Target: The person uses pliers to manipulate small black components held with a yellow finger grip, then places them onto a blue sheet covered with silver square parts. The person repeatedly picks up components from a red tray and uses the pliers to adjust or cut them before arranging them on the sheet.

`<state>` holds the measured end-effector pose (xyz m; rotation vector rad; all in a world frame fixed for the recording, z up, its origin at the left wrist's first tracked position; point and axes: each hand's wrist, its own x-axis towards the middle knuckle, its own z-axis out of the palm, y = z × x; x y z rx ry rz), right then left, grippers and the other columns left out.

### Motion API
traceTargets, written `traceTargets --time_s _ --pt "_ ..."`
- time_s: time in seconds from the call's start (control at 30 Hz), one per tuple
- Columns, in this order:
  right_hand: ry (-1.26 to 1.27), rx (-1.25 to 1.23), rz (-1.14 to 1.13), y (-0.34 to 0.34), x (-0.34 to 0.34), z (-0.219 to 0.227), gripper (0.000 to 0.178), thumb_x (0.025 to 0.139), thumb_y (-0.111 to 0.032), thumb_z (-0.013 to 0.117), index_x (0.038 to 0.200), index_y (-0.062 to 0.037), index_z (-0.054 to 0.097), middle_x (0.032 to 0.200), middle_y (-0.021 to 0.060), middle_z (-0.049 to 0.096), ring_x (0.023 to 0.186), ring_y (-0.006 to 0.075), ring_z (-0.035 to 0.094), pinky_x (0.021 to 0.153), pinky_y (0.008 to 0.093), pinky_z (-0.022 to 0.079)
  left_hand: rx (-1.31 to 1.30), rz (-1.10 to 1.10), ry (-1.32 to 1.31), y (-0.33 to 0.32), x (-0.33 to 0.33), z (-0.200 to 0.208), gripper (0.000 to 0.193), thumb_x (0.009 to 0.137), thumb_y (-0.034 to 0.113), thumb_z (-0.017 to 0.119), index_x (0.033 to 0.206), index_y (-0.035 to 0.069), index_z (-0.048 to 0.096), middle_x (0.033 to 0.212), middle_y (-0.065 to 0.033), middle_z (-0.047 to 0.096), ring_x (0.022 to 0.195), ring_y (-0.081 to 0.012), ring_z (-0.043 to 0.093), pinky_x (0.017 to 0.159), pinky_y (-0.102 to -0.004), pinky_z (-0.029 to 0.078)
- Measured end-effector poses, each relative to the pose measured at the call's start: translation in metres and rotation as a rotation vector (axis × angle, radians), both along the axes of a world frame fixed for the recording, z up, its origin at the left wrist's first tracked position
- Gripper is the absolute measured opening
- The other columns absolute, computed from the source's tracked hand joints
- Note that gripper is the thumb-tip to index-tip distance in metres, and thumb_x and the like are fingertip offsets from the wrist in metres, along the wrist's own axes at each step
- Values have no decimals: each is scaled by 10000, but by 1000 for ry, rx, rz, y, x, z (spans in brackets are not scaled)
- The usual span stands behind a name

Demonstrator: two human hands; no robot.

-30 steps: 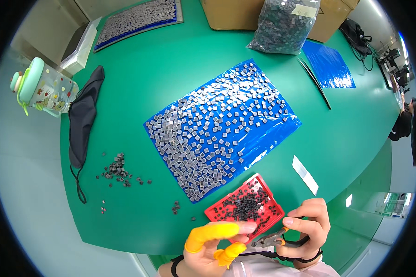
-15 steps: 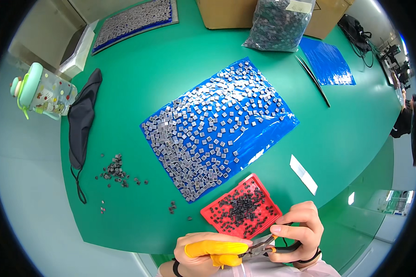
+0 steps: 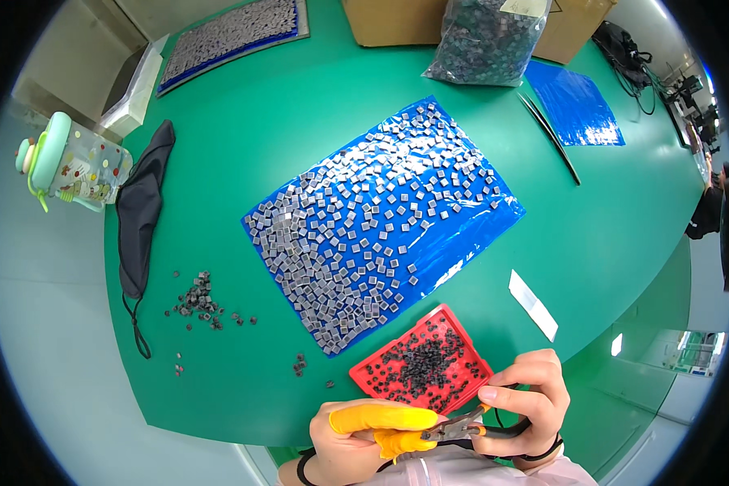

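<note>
My right hand is closed around a pair of pliers with black and orange handles. The metal jaws point left and meet the fingertips of my left hand. Yellow covers sleeve the thumb and a finger of that hand, which pinch together around the jaw tips. Whatever small piece lies between them is hidden. Just beyond both hands, a red tray holds many tiny black parts. Farther off, a blue sheet carries many small grey square pieces.
Loose dark pieces lie at the left, near a black pouch and a clear bottle. Tweezers, another blue sheet, a filled plastic bag and cardboard boxes are at the back. A white strip lies right.
My left hand has tilted and its yellow-covered fingers have shifted, so more of the pliers' jaws shows. The right hand keeps its hold on the pliers. The view has moved slightly.
</note>
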<state>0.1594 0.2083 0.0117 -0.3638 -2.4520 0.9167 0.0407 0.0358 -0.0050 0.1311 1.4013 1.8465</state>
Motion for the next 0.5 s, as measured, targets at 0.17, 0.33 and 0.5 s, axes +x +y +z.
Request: traceTargets --time_s 0.17,0.33,0.5 --pt "-3 -13 15 0 0 0 475 532 -213 800 993 -153 702 919 29 623 762 201 518 668 335 407 122 -41 230 -8 -5 -12 155 781 -54 752 917 -95 690 884 -203 720 751 -227 706 669 -289 575" --pt "-9 3 22 0 -1 1 494 521 -217 799 1000 -154 698 927 32 618 767 204 512 671 339 402 53 -115 388 -8 -12 -9 88 840 -26 698 888 -98 682 841 -198 722 699 -219 705 635 -273 572" --pt "76 31 -53 4 4 0 502 531 -200 772 1016 -138 659 930 58 583 772 228 497 673 348 396 -7 -34 -93 -10 -6 -3 74 867 -24 675 880 -97 678 820 -197 719 662 -223 710 623 -305 600"
